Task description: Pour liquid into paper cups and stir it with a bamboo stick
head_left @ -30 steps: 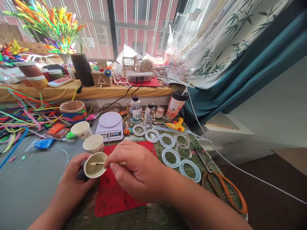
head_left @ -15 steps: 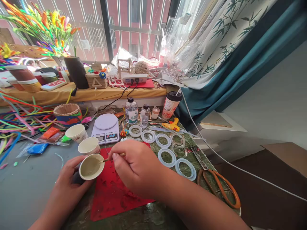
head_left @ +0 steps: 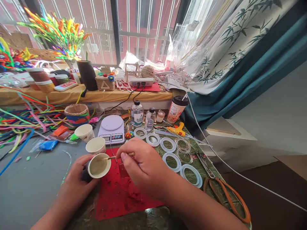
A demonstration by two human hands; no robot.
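My left hand (head_left: 78, 179) is wrapped round a paper cup (head_left: 99, 175), which tilts toward me and shows its pale inside. A thin wooden stick (head_left: 112, 157) is pinched in my right hand (head_left: 141, 169), and its far end reaches into the cup at the rim. Whatever lies in the cup is hard to make out. Under my right hand a red sheet (head_left: 112, 198) with dark smudges covers part of the table. Two more paper cups, a near one (head_left: 96, 145) and a farther one (head_left: 84, 132), stand just beyond the held cup.
Behind the cups sits a kitchen scale (head_left: 111, 127). Clear bottles (head_left: 137, 115), a lidded drink cup (head_left: 177, 110) and a yellow glue gun (head_left: 178, 129) stand or lie farther back. Several silicone ring moulds (head_left: 172, 162) and large scissors (head_left: 227, 195) are at right; pipe cleaners (head_left: 24, 118) at left.
The view has shifted, so everything sits farther right in the picture. The stick's end has moved up toward the cup's rim. Both hands keep their holds.
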